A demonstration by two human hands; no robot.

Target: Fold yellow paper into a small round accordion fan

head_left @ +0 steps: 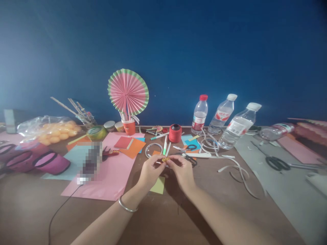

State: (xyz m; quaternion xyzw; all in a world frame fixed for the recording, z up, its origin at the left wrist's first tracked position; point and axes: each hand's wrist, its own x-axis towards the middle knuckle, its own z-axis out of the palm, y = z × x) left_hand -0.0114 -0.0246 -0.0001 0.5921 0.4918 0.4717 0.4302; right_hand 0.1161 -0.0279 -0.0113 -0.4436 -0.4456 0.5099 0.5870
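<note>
My left hand [149, 172] and my right hand [182, 172] meet above the brown table [163, 217], fingers pinched together. Between the fingertips they hold a small folded paper piece [165, 159], yellow and orange, zigzag pleated. A silver bangle [127, 206] circles my left wrist. Under the hands lies a yellow-green paper square [158, 186]. Black-handled scissors [190, 158] lie just beyond my right hand.
Pink paper sheets [112, 177] lie left. A pleated paper fan [128, 92] stands in an orange cup [129, 127]. A red thread spool [175, 133], three water bottles [237, 127], white paper strips [240, 173], purple cups [51, 162], a bag of orange balls [55, 132] and more scissors [277, 162] surround them.
</note>
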